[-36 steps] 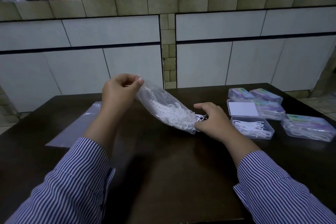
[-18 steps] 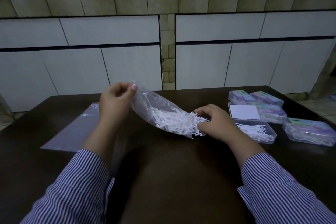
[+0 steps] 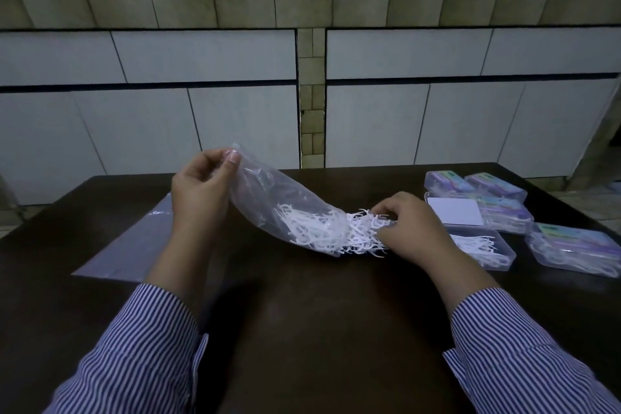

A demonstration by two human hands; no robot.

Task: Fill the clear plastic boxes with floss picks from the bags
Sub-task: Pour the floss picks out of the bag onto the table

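Note:
My left hand (image 3: 201, 191) pinches the closed end of a clear plastic bag (image 3: 268, 202) and holds it tilted, mouth down to the right. White floss picks (image 3: 322, 232) bunch at the mouth and spill out onto the dark table (image 3: 302, 329). My right hand (image 3: 410, 228) grips a bunch of those picks at the bag's mouth. Just right of that hand lies an open clear box (image 3: 494, 249) with some picks inside, its lid (image 3: 453, 212) folded back.
Closed, filled clear boxes lie at the table's right: two at the back (image 3: 470, 183), one behind the open box (image 3: 507, 213), one near the right edge (image 3: 574, 245). A flat empty plastic bag (image 3: 134, 245) lies left. A tiled counter wall stands behind the table.
The bag has been tilted further and lowered; more picks have slid out of its mouth. My right hand has closed on the picks that stick out.

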